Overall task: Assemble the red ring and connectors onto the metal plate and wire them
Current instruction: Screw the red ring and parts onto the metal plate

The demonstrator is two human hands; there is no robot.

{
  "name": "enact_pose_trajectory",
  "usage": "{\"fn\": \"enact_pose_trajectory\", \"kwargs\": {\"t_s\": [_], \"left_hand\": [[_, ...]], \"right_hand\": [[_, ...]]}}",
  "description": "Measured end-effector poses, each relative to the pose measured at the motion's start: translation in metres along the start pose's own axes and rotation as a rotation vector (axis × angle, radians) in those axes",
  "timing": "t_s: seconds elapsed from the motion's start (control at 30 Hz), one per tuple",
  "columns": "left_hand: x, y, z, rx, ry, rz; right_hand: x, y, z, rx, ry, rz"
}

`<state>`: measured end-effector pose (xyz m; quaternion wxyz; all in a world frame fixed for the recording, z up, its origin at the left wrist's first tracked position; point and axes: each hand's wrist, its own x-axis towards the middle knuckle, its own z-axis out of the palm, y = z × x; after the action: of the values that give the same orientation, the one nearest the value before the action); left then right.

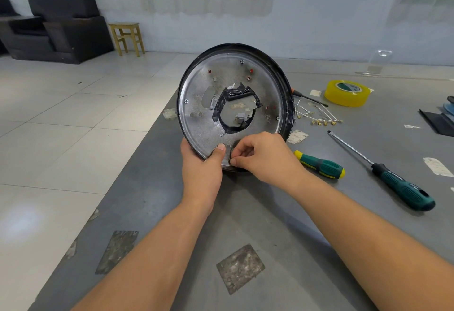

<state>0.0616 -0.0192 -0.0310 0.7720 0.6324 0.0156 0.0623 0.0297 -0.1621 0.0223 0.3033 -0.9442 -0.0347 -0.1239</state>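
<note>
Round silver metal plate with black rim (208, 119) tilted upright at frame centre above the grey counter (270, 212), left hand (201, 165) gripping its lower edge, right hand (262, 156) pinching a small dark round part (236, 146) against it, white wires with brass connectors (317, 114) right of the plate, two green-handled screwdrivers (403, 188) lower right.

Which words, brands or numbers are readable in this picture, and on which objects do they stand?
No text can be read here.
Yellow tape roll: the green and white label on its core bears print, too blurred to read.
Long screwdriver: small white marks on its green handle, too small to read.
Metal plate: faint stamped marks near its right edge, not legible.
</note>
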Motion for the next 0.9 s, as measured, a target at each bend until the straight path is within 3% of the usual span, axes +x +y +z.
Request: {"fn": "enact_pose_trajectory", "kwargs": {"t_s": [0.4, 0.9], "left_hand": [[-0.0052, -0.0008, 0.0005, 0.078, 0.025, 0.105], [-0.0036, 0.0015, 0.0002, -0.015, 0.004, 0.005]], "right_hand": [[-0.002, 0.0001, 0.0016, 0.003, 0.011, 0.046], [-0.0022, -0.0027, -0.0033, 0.016, 0.025, 0.02]]}}
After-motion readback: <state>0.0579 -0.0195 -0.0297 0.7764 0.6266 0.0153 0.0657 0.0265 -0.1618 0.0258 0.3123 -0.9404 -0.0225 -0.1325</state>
